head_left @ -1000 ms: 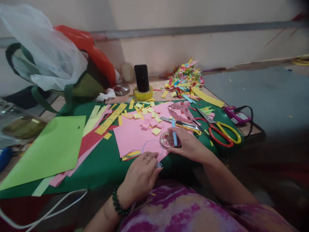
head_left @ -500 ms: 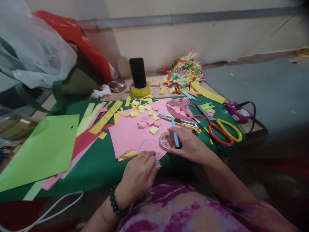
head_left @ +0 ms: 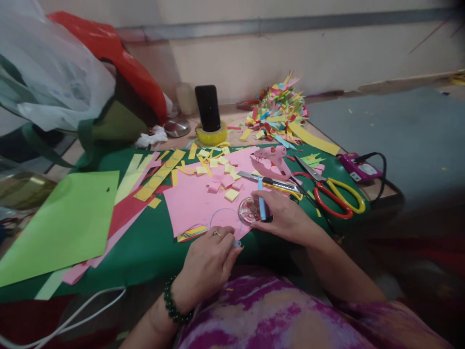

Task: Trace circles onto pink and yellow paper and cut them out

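My right hand [head_left: 281, 215] curls round a small round clear object [head_left: 250, 211] with a red and white pattern, its kind unclear. A narrow light-blue stick [head_left: 261, 198] lies across the fingers of that hand. Low over the near edge of the pink paper [head_left: 192, 198], my left hand [head_left: 210, 254] is closed on a small translucent bluish piece [head_left: 237, 244], mostly hidden by the fingers. A drawn blue circle [head_left: 223, 211] shows on the pink paper between the hands. Small folded yellow and pink paper pieces [head_left: 231, 195] lie beyond them.
Beyond my right hand lie a box cutter [head_left: 269, 182], a pink glue gun [head_left: 271, 160] and red-and-yellow scissors [head_left: 334, 196]. Green paper [head_left: 69, 218] and paper strips [head_left: 131, 213] are at left. A phone [head_left: 208, 109] stands in a yellow tape roll [head_left: 211, 135] near a paper-strip pile [head_left: 278, 109].
The round clear object and the blue stick have shifted very slightly left with my right hand. A small dark speck has appeared on the green paper. My left hand stays almost still.
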